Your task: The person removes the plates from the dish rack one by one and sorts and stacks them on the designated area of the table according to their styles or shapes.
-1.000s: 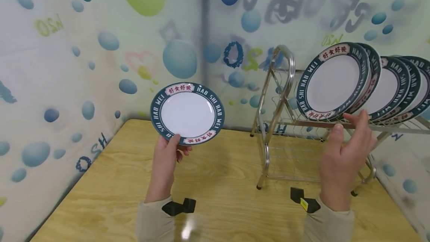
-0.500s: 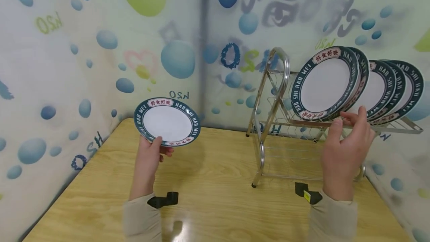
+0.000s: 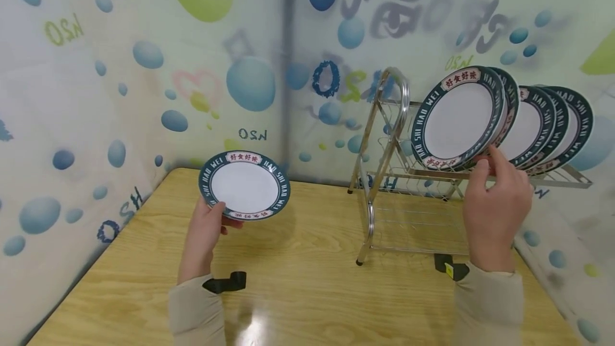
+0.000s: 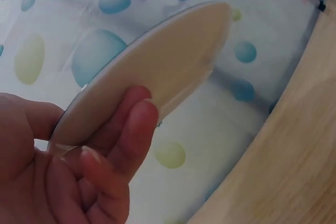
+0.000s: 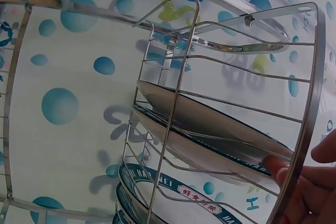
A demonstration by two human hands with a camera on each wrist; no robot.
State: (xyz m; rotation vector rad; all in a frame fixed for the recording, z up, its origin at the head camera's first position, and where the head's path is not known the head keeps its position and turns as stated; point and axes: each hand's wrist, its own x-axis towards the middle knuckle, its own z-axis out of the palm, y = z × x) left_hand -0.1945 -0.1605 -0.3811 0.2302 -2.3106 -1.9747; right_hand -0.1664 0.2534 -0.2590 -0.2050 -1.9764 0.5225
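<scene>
My left hand (image 3: pixel 204 236) grips a round white plate (image 3: pixel 245 188) with a dark green lettered rim, thumb on top at the near edge and fingers beneath. The left wrist view shows that plate's pale underside (image 4: pixel 152 61), tilted, with the fingers against it. Over to the right, my right hand (image 3: pixel 499 210) is raised to the upper tier of a metal dish rack (image 3: pixel 403 100). Its fingertips touch the lower edge of the front plate (image 3: pixel 458 116) among several matching plates leaning there. In the right wrist view the thumb (image 5: pixel 325 150) stands apart from the plates.
The rack's lower wire tier (image 3: pixel 418 223) stands over the wooden table (image 3: pixel 307 282). Patterned cloth walls (image 3: pixel 259 25) close off the back and both sides. A front rail (image 5: pixel 310 114) of the rack runs close by the right fingers.
My left hand has drawn its plate lower and leftward, tilting it flatter. My right fingers have moved in from near the rack's front rail to the front plate's lower edge.
</scene>
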